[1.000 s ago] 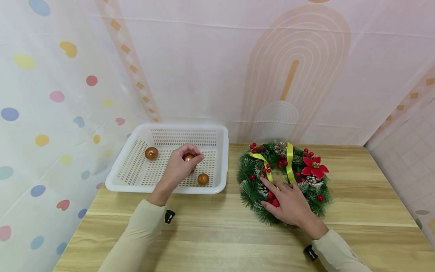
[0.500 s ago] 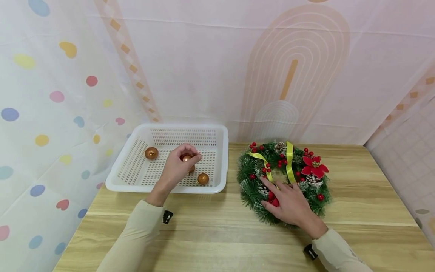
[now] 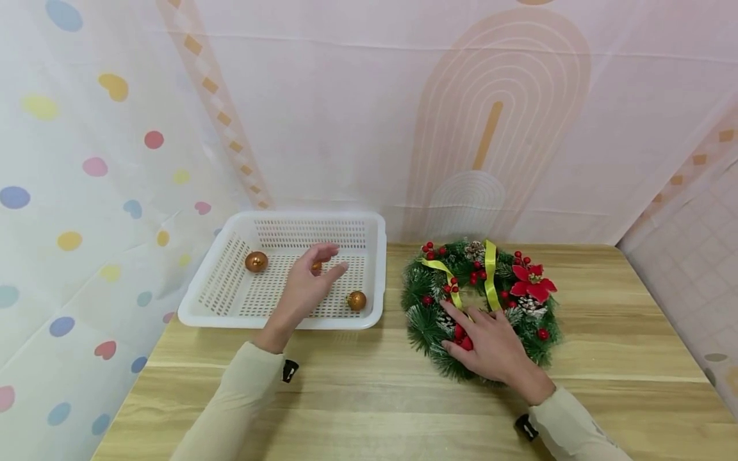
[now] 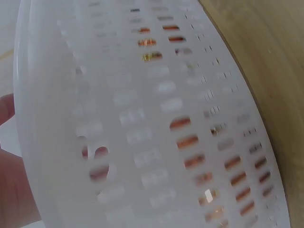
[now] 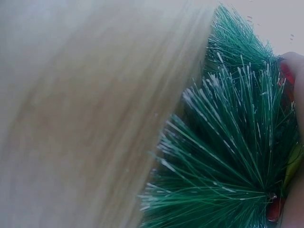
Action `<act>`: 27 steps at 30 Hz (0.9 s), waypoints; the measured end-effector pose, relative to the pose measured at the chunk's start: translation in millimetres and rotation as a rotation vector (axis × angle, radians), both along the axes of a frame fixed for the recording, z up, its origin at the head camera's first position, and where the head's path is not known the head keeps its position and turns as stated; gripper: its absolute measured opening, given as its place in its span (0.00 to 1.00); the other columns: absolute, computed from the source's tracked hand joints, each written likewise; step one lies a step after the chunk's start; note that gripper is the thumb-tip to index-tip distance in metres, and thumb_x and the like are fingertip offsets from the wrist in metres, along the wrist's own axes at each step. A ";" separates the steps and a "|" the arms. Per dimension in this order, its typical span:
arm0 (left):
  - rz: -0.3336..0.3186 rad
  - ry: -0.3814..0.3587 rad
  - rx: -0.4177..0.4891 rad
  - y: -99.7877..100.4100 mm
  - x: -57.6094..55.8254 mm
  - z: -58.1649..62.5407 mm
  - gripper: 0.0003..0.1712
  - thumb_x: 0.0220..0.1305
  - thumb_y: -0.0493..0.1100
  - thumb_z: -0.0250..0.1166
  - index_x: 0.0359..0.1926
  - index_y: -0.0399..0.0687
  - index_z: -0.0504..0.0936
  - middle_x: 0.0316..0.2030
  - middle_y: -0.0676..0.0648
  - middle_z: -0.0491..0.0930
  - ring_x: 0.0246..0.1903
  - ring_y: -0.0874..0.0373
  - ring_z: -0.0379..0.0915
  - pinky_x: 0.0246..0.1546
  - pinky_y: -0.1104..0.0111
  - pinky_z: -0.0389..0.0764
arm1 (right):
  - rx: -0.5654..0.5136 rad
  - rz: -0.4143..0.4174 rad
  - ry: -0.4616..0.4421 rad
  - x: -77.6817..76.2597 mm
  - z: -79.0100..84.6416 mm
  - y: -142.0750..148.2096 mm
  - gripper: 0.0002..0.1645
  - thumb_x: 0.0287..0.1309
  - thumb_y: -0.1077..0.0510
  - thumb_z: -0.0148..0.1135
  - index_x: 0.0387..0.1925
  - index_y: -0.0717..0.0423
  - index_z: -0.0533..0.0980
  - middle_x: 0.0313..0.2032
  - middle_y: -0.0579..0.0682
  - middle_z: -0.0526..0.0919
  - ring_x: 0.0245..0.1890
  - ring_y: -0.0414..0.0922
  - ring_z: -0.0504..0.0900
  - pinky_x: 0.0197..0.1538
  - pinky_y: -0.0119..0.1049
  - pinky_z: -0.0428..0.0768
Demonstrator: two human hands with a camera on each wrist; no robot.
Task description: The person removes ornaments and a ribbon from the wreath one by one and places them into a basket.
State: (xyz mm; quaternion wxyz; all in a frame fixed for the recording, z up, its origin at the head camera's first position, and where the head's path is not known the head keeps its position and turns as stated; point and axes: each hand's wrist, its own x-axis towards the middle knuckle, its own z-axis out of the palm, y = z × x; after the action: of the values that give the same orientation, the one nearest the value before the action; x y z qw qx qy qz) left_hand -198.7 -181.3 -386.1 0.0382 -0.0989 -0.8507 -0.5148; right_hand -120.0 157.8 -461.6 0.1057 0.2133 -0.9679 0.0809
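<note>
My left hand is over the white plastic basket, thumb and fingers spread apart. A copper Christmas bauble shows in the gap between them, partly hidden by the hand. Another bauble lies at the basket's far left, and a smaller glittery one near its front right corner. In the left wrist view, copper patches show through the slots of the basket wall. My right hand rests on the green Christmas wreath, fingers spread over its near left part beside red berries and a yellow ribbon.
Both wreath and basket stand on a wooden table, the basket to the left. A patterned cloth backdrop rises behind the table, and a dotted cloth hangs along the left side.
My left hand's fingers and thumb, near together before, have spread apart. The small bauble has rolled a little to the right in the basket. My right hand stays on the wreath.
</note>
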 end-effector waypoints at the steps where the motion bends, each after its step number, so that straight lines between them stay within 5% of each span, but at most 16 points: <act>1: -0.010 0.008 -0.017 3.6 0.4 -0.4 0.29 0.66 0.51 0.66 0.64 0.49 0.72 0.62 0.43 0.75 0.63 0.46 0.68 0.62 0.50 0.69 | 0.001 0.000 -0.001 -0.2 -0.2 0.0 0.45 0.61 0.32 0.59 0.75 0.39 0.58 0.55 0.57 0.80 0.48 0.59 0.82 0.57 0.63 0.70; 14: -0.057 -0.024 -0.502 65.0 15.5 -8.3 0.46 0.69 0.66 0.53 0.78 0.52 0.50 0.69 0.37 0.66 0.64 0.38 0.69 0.57 0.44 0.74 | -0.011 0.003 -0.002 -0.3 -1.6 -4.2 0.45 0.61 0.32 0.59 0.75 0.38 0.58 0.57 0.57 0.80 0.54 0.59 0.80 0.59 0.65 0.68; 27: -0.088 -0.107 -0.588 78.1 15.3 -18.0 0.48 0.69 0.69 0.51 0.80 0.59 0.41 0.67 0.37 0.70 0.60 0.39 0.73 0.48 0.47 0.78 | -0.004 0.000 0.008 1.3 -0.5 1.0 0.44 0.61 0.32 0.59 0.75 0.38 0.60 0.56 0.58 0.80 0.52 0.59 0.81 0.57 0.64 0.70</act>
State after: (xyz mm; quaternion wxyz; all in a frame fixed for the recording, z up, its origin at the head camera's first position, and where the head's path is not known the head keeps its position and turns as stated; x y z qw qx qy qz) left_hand -183.4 -103.2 -404.2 -0.0592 -0.1153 -0.9590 -0.2522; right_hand -118.7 158.8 -462.1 0.1100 0.2136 -0.9673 0.0819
